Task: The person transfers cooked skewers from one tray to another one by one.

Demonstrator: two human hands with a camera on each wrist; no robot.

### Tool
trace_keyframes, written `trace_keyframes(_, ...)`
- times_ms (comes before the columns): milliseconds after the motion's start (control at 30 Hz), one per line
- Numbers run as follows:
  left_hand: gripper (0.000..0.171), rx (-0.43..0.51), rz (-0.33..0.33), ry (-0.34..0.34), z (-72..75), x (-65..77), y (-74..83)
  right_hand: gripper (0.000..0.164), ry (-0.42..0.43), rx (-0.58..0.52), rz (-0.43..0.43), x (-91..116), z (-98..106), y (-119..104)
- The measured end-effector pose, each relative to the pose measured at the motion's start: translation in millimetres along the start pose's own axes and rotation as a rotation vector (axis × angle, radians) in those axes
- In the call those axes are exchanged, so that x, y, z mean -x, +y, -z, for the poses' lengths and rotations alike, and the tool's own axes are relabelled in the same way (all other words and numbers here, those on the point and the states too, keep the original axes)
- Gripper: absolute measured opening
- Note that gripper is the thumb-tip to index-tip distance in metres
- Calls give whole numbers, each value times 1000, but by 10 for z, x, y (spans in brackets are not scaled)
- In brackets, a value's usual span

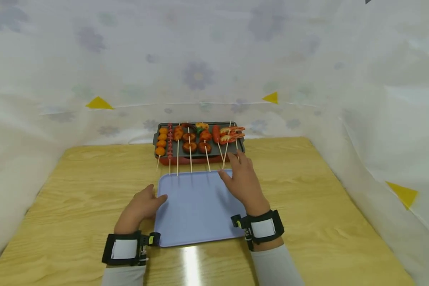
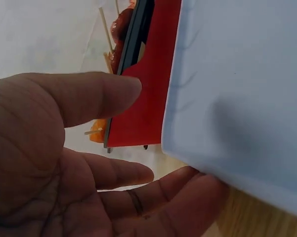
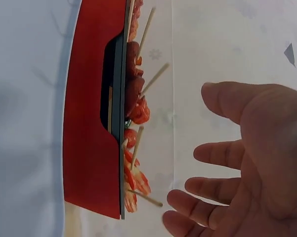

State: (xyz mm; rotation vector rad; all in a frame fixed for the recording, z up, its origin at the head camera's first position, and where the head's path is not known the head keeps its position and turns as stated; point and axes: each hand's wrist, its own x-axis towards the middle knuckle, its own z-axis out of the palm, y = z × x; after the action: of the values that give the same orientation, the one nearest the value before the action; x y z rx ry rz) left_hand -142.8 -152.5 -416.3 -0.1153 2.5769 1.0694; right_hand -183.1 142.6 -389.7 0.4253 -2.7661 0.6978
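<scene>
My left hand (image 1: 141, 206) is at the left edge of a pale blue tray (image 1: 196, 214) on the table. In the left wrist view, its fingertips (image 2: 207, 190) touch the tray's edge while the thumb is held apart. Over the tray's far right corner, my right hand (image 1: 244, 182) has its fingers spread, with nothing in them. Its fingertips overlap the stick ends of the shrimp skewers (image 1: 232, 138) in the head view. Just beyond the tray is a small grill (image 1: 182, 161) with a red front and dark top.
Several food skewers lie on the grill, sticks toward me: orange balls (image 1: 161, 143), small red pieces (image 1: 170, 141), round brown pieces (image 1: 190, 147) and a sausage (image 1: 216, 134). Whitish flowered sheeting (image 1: 196, 75) hangs behind and beside the wooden table (image 1: 318, 214).
</scene>
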Motion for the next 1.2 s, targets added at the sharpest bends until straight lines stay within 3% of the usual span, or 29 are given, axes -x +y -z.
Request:
trace_keyframes(233,38,-56,-41,-16,-17,3,-30,54,64,50,6,-178,100,166)
trace_keyframes(433,52,-74,-24,2,-58,-1,-52,50,39,103,34,-321,174,324)
trace_keyframes(733,53,-55,10,2,-64,-12,-62,51,-40,70,-40,-507,175,451)
trace_keyframes(967,53,-60,24,10,-93,-18,-66,21,-86,13,-106,-645,112,528)
trace_keyframes(1200,54,-59,25,18,-92,-11,-58,29,-156,-81,-171,-698,52,641)
